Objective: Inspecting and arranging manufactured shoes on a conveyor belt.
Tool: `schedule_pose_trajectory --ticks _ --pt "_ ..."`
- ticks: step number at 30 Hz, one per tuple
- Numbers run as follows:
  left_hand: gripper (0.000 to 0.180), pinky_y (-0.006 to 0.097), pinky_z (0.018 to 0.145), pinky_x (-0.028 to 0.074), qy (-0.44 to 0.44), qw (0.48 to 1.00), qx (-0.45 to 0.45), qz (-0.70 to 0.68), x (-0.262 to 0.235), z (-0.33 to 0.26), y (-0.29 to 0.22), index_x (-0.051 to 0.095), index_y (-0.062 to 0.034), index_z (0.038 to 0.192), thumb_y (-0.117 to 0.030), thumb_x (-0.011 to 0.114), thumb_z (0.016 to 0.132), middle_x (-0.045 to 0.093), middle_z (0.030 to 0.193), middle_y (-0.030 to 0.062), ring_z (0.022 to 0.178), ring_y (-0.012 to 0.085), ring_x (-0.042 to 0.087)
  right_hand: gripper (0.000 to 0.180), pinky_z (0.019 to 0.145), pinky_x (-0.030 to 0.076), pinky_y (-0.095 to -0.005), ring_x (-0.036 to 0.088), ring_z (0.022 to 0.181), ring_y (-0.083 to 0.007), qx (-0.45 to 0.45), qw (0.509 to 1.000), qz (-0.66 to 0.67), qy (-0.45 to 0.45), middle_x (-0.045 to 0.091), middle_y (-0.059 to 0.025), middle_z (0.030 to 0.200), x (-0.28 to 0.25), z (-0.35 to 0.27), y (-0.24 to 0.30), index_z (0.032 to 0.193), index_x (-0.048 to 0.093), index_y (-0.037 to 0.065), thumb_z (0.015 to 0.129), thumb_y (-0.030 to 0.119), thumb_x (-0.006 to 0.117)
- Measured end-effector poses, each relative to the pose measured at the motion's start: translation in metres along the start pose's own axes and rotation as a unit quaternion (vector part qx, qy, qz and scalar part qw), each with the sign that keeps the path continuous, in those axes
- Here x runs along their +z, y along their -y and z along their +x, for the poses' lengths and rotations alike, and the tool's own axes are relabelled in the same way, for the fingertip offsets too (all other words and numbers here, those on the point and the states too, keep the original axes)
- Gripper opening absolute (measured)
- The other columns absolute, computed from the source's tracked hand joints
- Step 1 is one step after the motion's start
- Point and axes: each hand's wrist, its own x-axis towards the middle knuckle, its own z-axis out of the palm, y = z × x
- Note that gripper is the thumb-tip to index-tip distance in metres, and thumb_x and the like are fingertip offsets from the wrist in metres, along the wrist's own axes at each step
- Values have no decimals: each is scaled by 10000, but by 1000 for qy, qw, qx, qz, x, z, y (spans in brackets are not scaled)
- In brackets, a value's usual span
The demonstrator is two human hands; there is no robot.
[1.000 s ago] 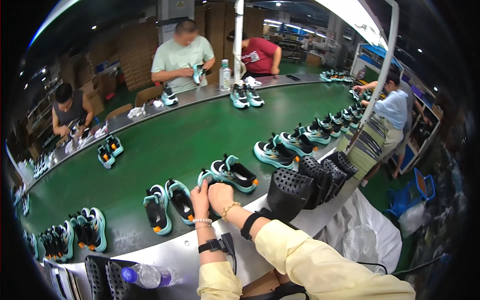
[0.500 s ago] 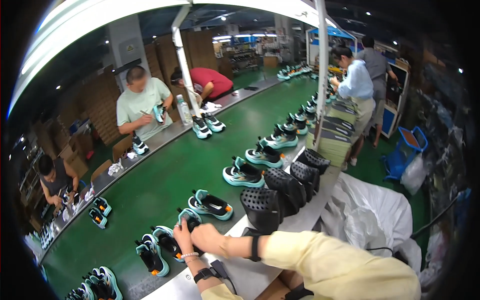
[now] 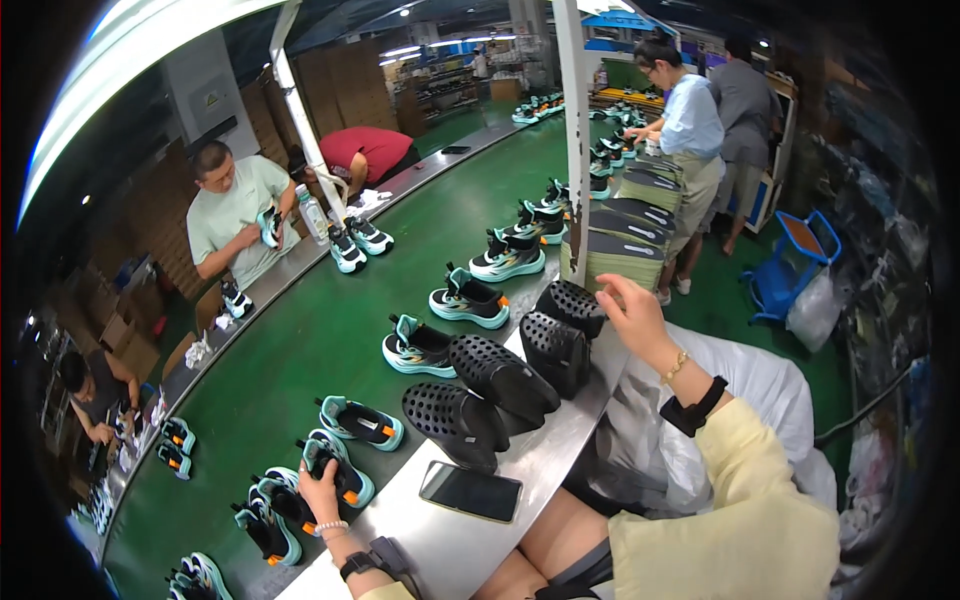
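Both hands out, one low on a shoe, one raised at the stack.

Lower left, left hand [image 3: 318,492] curls onto a teal-black sneaker [image 3: 338,472] on the green belt [image 3: 300,370]; mid-frame, right hand [image 3: 632,312], fingers loosely bent, touches a black perforated shoe form [image 3: 572,305] on the steel table [image 3: 560,440].

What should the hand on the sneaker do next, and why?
Probably lift the teal and black sneaker off the green belt toward the steel ledge. The left hand already rests on its heel at the belt's near edge, while the right hand reaches to the black perforated shoe form, so neither seems to have a firm grip yet.
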Motion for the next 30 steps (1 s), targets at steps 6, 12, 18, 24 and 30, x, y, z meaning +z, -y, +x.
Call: schedule_pose_trajectory --ticks 6,12,18,24,30 --pt "653 369 924 499 120 982 -24 -142 -8 6 -7 473 16 1339 -118 778 778 654 1151 183 1028 280 647 510 976 462 -396 581 1162 -369 -48 997 43 39 602 -207 1259 39 -6 -90 1305 527 26 910 328 640" --pt "740 388 888 521 84 991 -5 103 -23 2 -22 495 40 1316 -103 819 666 672 1099 231 991 348 669 698 978 468 -411 587 1153 -377 -83 995 13 51 604 -206 1264 44 -6 -100 1319 509 7 757 291 812" --pt "729 429 947 490 69 993 -10 99 -36 8 12 542 14 1294 -126 827 638 661 1109 243 1071 401 621 666 983 471 -388 603 1150 -354 -100 993 65 25 597 -193 1300 57 -7 -94 1300 515 4 752 224 823" --pt "495 437 842 482 -135 981 122 60 -32 -25 -129 563 -46 1258 -65 698 783 612 1071 152 988 331 598 527 946 481 -334 608 1110 -207 -46 980 184 -63 635 -129 1218 0 -1 -61 1242 537 -4 784 78 785" --pt "483 453 801 511 52 988 94 109 15 -59 -98 608 -121 1223 -376 714 827 668 1036 189 934 371 654 562 706 590 -338 708 857 -312 -168 887 417 -106 613 -127 1066 -35 -15 68 1223 461 -28 868 297 752"
